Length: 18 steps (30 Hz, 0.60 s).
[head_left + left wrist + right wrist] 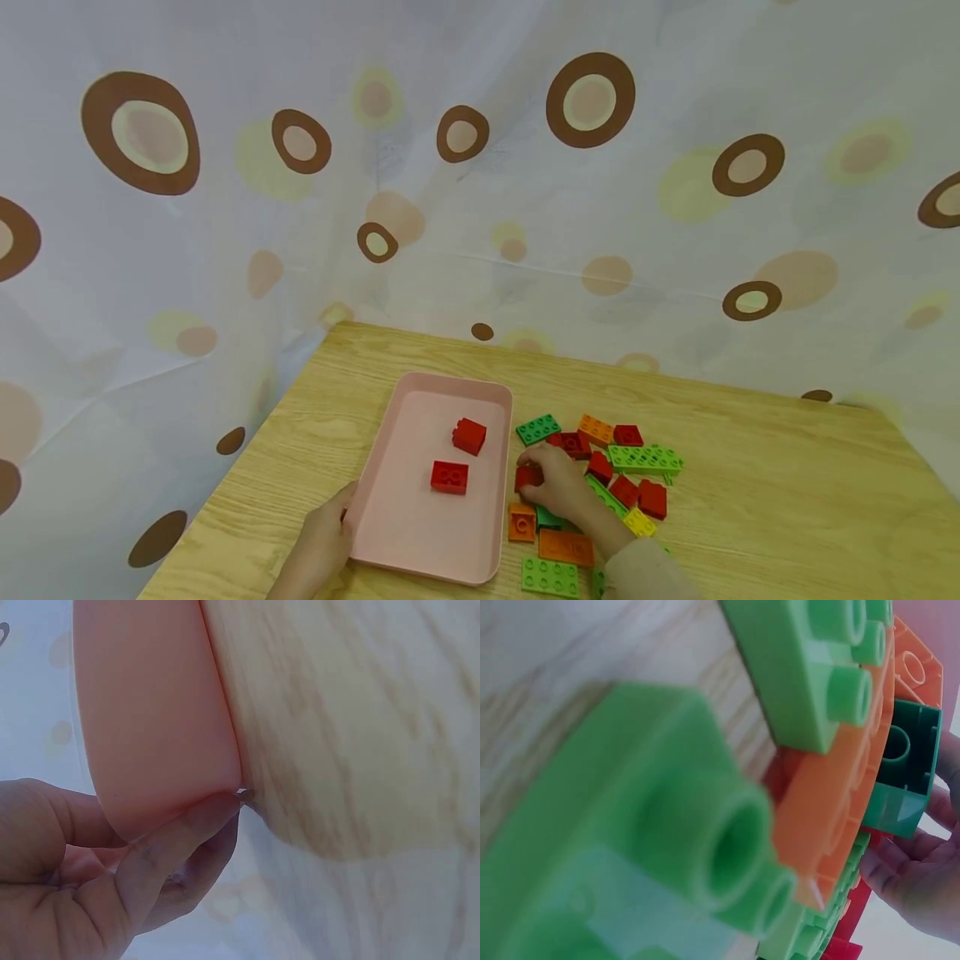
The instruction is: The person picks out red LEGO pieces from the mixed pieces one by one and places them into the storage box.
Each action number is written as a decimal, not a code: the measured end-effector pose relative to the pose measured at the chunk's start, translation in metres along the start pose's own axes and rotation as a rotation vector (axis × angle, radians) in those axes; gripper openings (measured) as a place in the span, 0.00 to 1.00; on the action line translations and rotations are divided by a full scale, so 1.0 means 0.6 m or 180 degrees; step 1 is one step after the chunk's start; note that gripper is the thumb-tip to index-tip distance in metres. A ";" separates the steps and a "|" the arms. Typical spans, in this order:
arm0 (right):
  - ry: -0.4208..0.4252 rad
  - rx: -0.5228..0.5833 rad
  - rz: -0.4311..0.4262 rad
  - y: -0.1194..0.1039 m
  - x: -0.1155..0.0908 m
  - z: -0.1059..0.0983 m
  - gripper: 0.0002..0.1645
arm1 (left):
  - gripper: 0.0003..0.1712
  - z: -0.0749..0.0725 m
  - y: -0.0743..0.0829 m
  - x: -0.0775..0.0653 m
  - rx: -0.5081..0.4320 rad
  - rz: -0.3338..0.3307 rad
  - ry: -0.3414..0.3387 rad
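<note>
A shallow pink tray [401, 529] lies on the table with two red toy bricks in it, one a red brick [468, 436] near its upper right, the other a red brick [450, 477] showing its hollow side. My left hand [322, 537] grips the tray's left wall near the front corner; the left wrist view shows thumb and fingers around the tray's edge. Just right of the tray, my right hand [562, 483] pinches a red brick [528, 477] between thumb and fingers. A dark green brick [907, 769] sits beside this hand in the right wrist view.
Loose bricks spread right of the tray: a green brick [537, 429], orange bricks such as the orange brick [566, 547], a long light green brick [643, 459] and a yellow brick [640, 522]. A dotted white curtain [525, 200] hangs behind the wooden table [787, 492].
</note>
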State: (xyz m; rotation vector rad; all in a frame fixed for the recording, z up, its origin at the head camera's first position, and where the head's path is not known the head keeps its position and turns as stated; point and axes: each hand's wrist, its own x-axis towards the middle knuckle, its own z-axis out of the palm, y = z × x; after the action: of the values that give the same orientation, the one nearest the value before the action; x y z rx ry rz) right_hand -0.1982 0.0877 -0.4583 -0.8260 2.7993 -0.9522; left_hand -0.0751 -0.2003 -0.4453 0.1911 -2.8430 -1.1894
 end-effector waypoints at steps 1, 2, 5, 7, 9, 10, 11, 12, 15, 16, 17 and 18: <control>-0.0047 0.0000 0.0024 -0.001 0.001 0.000 0.15 | 0.25 0.000 0.000 0.000 -0.0013 -0.0012 -0.0013; -0.0084 -0.0001 0.0054 -0.002 0.001 0.000 0.15 | 0.25 0.000 0.000 0.000 -0.0026 -0.0032 -0.0026; -0.0170 0.0015 0.0123 -0.005 0.002 -0.001 0.16 | 0.26 -0.001 0.000 0.001 -0.0075 -0.0084 -0.0090; -0.0182 0.0030 0.0135 -0.006 0.003 -0.001 0.16 | 0.26 -0.002 0.001 0.002 -0.0095 -0.0094 -0.0111; -0.0183 0.0043 0.0133 -0.007 0.003 -0.002 0.17 | 0.26 -0.003 0.001 0.002 -0.0096 -0.0099 -0.0122; -0.0179 0.0054 0.0134 -0.007 0.003 -0.002 0.17 | 0.26 -0.003 0.001 0.002 -0.0095 -0.0104 -0.0122; -0.0177 0.0063 0.0140 -0.007 0.003 -0.002 0.17 | 0.26 -0.003 0.002 0.002 -0.0094 -0.0105 -0.0122; -0.0175 0.0072 0.0130 -0.008 0.003 -0.003 0.16 | 0.26 -0.004 0.002 0.002 -0.0093 -0.0103 -0.0120; -0.0166 0.0088 0.0137 -0.008 0.002 -0.003 0.16 | 0.26 -0.003 0.002 0.002 -0.0091 -0.0103 -0.0111; -0.0158 0.0097 0.0138 -0.008 0.002 -0.002 0.16 | 0.26 -0.003 0.002 0.001 -0.0092 -0.0108 -0.0113; -0.0143 0.0100 0.0130 -0.008 0.002 -0.002 0.16 | 0.26 -0.003 0.002 0.001 -0.0092 -0.0109 -0.0111; -0.0119 0.0105 0.0118 -0.007 0.002 -0.002 0.16 | 0.26 -0.002 0.002 0.001 -0.0087 -0.0110 -0.0105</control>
State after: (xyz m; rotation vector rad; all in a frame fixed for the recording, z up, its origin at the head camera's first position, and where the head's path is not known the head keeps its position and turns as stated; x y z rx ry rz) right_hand -0.1972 0.0848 -0.4548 -0.7766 2.7497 -0.9642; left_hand -0.0755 -0.2007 -0.4436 0.2224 -2.8610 -1.2489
